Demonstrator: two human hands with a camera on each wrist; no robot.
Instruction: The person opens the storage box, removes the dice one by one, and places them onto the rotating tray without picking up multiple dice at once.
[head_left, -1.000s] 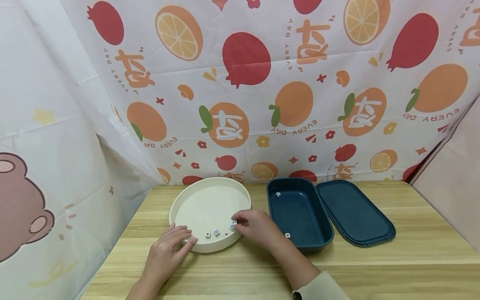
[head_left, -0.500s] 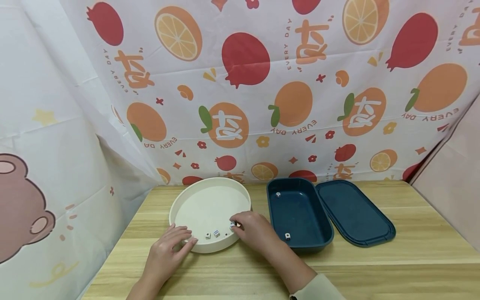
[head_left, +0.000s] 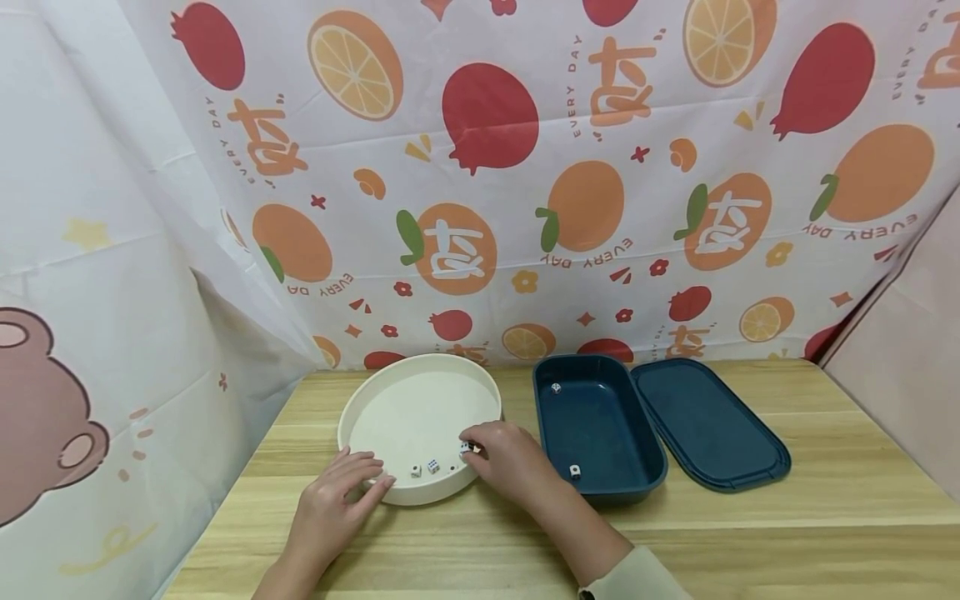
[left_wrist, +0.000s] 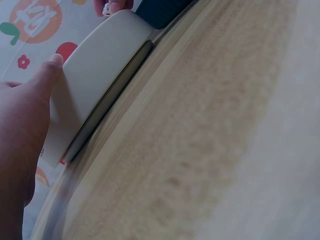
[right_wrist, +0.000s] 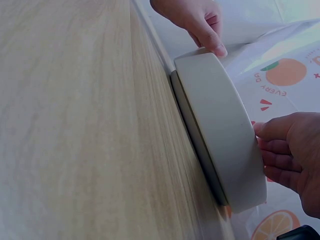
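My left hand [head_left: 330,504] holds the near left rim of a round cream tray [head_left: 420,400], its thumb on the rim and fingers reaching over it. At the tray's near right side, my right hand [head_left: 513,462] pinches a white die [head_left: 466,448] between thumb and fingers, just inside the rim. The left wrist view also shows a white die [left_wrist: 106,9] at the right fingertips. Along the tray's near inner edge lie a die [head_left: 416,472] with a dark pip and another die [head_left: 433,467] with blue pips. A single dark pip shows beside them.
Right of the tray stands a dark blue rectangular box [head_left: 542,417] with one die [head_left: 556,388] at its far left and another die [head_left: 575,472] near its front. Its blue lid [head_left: 712,425] lies farther right on the wooden table [head_left: 750,550]. A fruit-print cloth [head_left: 495,192] hangs behind.
My right hand has shifted slightly left and closed its fingertips on the die at the tray's right side. The near die in the box has come clear of my forearm. My left hand stays put.
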